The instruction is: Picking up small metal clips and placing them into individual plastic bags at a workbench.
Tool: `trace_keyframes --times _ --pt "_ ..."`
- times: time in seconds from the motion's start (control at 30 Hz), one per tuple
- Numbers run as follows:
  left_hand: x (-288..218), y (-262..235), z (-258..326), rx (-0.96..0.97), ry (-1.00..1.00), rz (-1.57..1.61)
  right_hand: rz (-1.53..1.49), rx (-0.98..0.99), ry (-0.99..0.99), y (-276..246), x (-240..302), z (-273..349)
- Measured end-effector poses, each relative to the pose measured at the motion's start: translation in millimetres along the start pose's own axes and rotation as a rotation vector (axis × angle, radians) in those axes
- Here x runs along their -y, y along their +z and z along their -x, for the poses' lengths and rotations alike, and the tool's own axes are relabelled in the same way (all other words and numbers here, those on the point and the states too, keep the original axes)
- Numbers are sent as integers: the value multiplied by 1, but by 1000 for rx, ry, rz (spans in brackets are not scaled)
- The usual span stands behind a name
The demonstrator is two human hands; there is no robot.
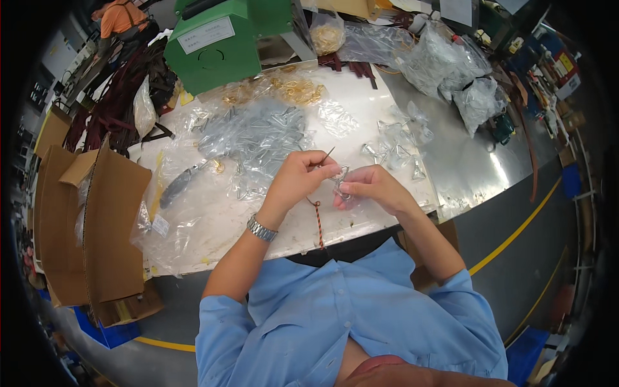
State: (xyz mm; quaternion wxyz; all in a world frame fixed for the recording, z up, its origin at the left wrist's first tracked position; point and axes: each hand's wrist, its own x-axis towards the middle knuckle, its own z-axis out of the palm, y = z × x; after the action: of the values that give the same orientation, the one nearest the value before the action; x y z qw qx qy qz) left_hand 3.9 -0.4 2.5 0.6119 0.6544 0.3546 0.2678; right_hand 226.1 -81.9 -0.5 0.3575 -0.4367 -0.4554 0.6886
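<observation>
My left hand, with a metal-band watch on the wrist, is closed on a thin metal rod whose tip sticks up past the fingers. Below that hand, a red-striped cord hangs from a small wire loop, which looks like the rod's lower end. My right hand pinches a small silver metal fitting, and the left fingertips meet it there. Fingers hide part of the fitting. Similar silver fittings in clear plastic lie to the right. A large heap of bagged silver pieces spreads beyond my left hand.
A green machine stands at the back of the white worktable. Gold-coloured pieces lie before it. Open cardboard boxes flank the left edge; dark red straps pile behind. Plastic bags sit back right. A person works far left.
</observation>
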Motion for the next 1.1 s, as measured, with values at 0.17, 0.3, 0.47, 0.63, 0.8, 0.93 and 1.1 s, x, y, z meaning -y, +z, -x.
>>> trace_keyframes --times 0.17,0.3,0.47,0.63,0.8,0.93,1.1 --pt "12 0 -2 -5 139 -104 -10 104 53 -3 -1 -1" --pt "18 20 2 -217 659 -770 -107 88 76 3 -10 -4" --pt "12 18 3 -282 459 -537 -179 -117 -48 -4 -12 -6" --pt "29 20 -6 -110 345 -80 -415 -411 -308 -2 6 -17" --pt "14 30 5 147 -57 332 -473 -288 -314 23 2 -21" --pt "22 22 5 170 -74 463 -530 -316 -354 24 3 -18" --pt "12 21 3 132 -37 393 -242 -371 -205 9 -18 0"
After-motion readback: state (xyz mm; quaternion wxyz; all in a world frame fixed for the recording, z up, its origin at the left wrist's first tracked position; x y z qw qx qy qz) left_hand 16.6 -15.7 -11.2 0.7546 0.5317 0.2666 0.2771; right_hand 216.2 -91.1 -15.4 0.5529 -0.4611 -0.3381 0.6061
